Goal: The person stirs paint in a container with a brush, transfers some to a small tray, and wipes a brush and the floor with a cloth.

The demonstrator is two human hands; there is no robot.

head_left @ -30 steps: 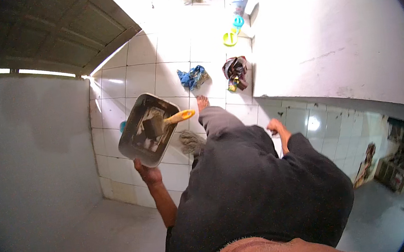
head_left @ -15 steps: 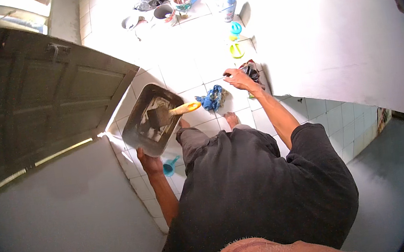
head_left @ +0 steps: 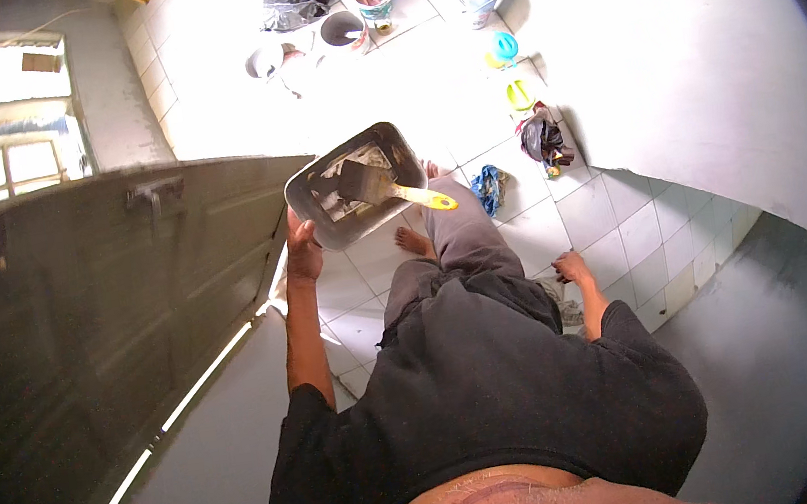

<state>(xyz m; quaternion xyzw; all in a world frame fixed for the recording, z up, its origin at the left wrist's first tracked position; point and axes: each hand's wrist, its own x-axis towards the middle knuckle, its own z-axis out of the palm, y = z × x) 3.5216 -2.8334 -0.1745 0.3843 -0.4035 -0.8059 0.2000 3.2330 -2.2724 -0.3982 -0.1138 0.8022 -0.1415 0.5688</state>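
Since half a second ago the right hand [head_left: 572,267] has dropped from the dark bag [head_left: 543,139] to the person's thigh; whether its fingers are curled or loose cannot be told. The left hand [head_left: 302,249] grips the near rim of the grey rectangular metal tray [head_left: 316,197], where a yellow-handled brush [head_left: 386,189] lies. Right of the tray lie a blue cloth [head_left: 489,188] and the bag.

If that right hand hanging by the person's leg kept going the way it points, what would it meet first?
The right hand points down and slightly forward, so it would probably first meet the white tiled floor just below it. Depth is hard to judge; the blue cloth lies farther ahead.
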